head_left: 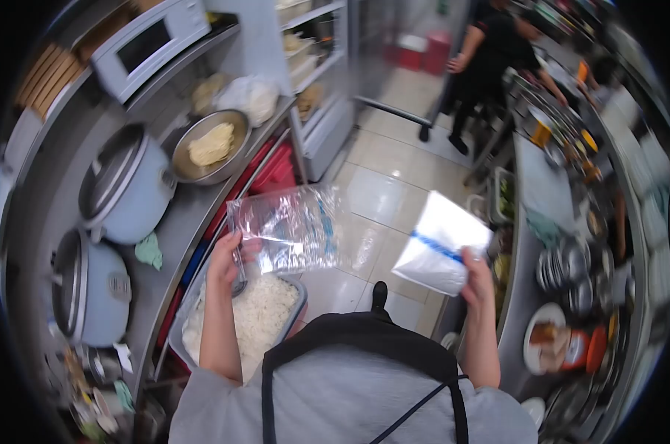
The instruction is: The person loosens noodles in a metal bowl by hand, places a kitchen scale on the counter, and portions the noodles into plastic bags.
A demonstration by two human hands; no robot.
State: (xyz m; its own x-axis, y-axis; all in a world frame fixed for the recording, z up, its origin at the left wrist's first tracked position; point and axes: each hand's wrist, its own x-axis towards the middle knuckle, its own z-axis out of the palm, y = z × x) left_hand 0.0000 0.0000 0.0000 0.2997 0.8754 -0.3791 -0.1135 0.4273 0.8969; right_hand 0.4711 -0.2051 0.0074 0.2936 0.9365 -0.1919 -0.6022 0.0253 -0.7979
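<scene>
My left hand [228, 259] grips a clear plastic bag [294, 229], spread flat and shiny, at its left edge. A rounded metal piece [239, 281], perhaps a spoon, shows just below those fingers; whether I hold it too is unclear. Under that hand stands a grey tub [299, 292] filled with white cooked rice [265, 318]. Out to the right, my right hand [477, 277] is closed on the lower right corner of a white plastic packet [442, 244] with a blue stripe. The packet is held above the tiled floor, apart from the bag.
Two large rice cookers [146, 196] and a metal bowl of noodles [183, 174] line the left counter, below a microwave [150, 48]. To the right, a counter carries pans and a plate of food [535, 355]. A person in black [490, 59] stands farther ahead.
</scene>
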